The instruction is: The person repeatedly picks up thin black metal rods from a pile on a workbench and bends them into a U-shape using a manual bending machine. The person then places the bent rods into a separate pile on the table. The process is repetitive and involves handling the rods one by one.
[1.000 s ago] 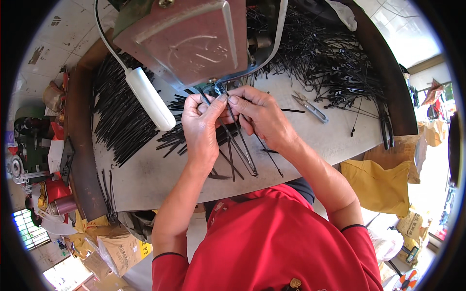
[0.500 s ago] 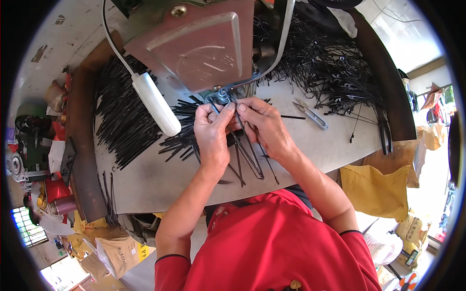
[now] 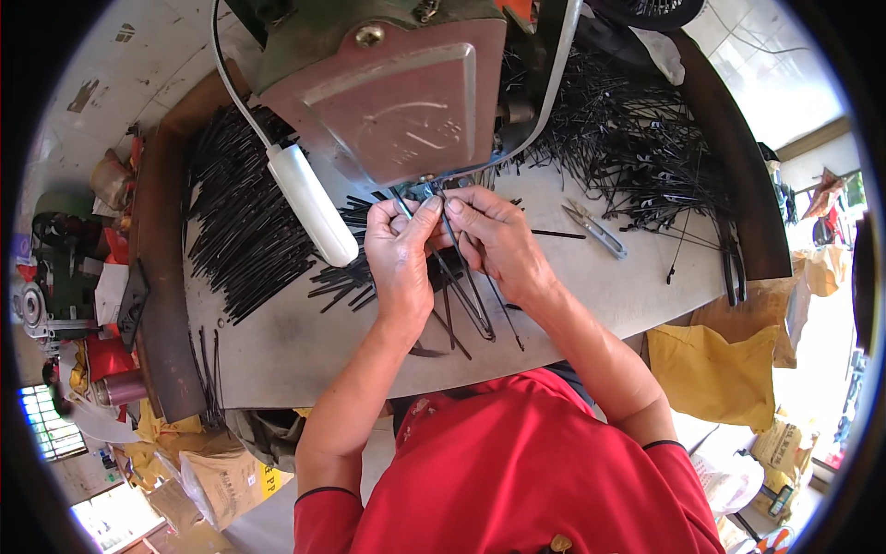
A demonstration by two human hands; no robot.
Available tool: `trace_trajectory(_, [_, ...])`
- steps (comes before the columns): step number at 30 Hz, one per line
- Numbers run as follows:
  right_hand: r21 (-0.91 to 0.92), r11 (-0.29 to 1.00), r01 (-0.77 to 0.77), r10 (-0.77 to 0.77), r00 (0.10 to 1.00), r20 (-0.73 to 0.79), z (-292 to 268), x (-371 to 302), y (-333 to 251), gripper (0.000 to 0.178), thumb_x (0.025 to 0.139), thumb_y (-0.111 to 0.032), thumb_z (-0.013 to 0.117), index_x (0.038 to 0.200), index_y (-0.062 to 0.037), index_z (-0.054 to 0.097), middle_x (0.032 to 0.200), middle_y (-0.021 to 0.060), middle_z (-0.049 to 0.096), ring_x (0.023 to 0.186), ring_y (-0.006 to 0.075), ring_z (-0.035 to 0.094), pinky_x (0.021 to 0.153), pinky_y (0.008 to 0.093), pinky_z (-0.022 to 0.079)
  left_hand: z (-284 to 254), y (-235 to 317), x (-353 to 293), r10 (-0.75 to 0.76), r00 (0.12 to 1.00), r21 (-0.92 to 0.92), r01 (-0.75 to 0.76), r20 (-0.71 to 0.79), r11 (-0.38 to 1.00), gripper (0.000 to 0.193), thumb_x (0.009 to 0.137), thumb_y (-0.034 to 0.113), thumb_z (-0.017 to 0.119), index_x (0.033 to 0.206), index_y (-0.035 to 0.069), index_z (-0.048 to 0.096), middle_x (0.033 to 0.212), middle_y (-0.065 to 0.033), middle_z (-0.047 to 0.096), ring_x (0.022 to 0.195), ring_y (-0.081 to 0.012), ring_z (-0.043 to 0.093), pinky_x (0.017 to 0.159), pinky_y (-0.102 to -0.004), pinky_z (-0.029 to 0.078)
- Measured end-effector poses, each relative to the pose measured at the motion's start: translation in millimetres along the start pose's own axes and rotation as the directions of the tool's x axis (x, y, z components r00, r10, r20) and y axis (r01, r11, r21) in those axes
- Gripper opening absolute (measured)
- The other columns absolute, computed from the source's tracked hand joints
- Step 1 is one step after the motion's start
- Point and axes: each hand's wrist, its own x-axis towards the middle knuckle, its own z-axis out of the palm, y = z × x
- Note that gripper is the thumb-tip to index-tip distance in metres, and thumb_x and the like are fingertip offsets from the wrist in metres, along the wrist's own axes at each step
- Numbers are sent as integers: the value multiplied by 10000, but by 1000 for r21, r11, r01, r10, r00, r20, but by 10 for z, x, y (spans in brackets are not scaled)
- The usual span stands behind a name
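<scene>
Both hands are close together just under the sewing machine head (image 3: 397, 115), in front of its needle area. My left hand (image 3: 399, 263) pinches a thin black strap (image 3: 469, 294) between thumb and fingers. My right hand (image 3: 503, 242) is closed on the strap too, its thumb beside the left one. The strap hangs toward me and folds back in a narrow loop above the table. A thin black cord (image 3: 509, 319) hangs below my right hand. The fingertips partly hide the join under the machine's foot.
Cut black strips (image 3: 242, 231) lie heaped at the left, beside a white lamp tube (image 3: 314, 205). Thin black cords (image 3: 637, 148) pile up at the right. Small thread snips (image 3: 598, 231) and black-handled pliers (image 3: 732, 263) lie nearby. A raised brown rim (image 3: 159, 277) borders the table.
My hands stay pinched on the strap and have barely shifted. The machine and table appear slightly farther right and lower in the picture, as the view has moved a little.
</scene>
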Motion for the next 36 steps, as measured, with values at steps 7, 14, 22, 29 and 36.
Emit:
trace_trajectory(7, [-27,999,-19,19,999,-34,46,-80,-86,208,936,-178,530,1034,-18,619,607,-18,511,436,41,411,370,200,275,3,37,-32,1,999,48,-2,32,999,209,848,72,678,915,59,480,768,-8,568,653,-103,588,587,-240,492])
trace_trajectory(14, [41,999,5,-3,998,-67,2,-72,21,212,934,-177,533,1023,-3,615,628,-15,518,446,44,419,381,208,273,10,-31,26,-60,997,10,59,40,998,231,829,37,686,894,47,464,750,-18,558,621,-112,598,543,-238,503])
trace_trajectory(22, [-15,1000,1,-2,1000,-28,8,-84,-74,217,933,-175,529,1034,-6,619,629,-17,518,448,42,413,380,210,278,29,30,-33,-3,999,52,1,40,999,213,841,82,688,917,73,490,775,-9,585,666,-102,587,600,-249,484])
trace_trajectory(29, [-66,997,-49,50,999,7,-1,-31,-76,211,935,-182,519,980,0,614,626,-2,528,440,47,432,361,207,269,-55,101,61,-59,994,138,46,94,989,186,849,65,663,899,70,484,735,-26,585,623,-120,593,563,-254,491])
trace_trajectory(36, [-62,992,-112,118,987,110,-60,20,-183,185,931,-173,507,869,-15,579,648,13,546,433,63,449,345,214,257,-28,214,120,-131,983,139,113,127,984,223,846,36,652,862,62,431,699,-76,611,558,-150,624,484,-245,506])
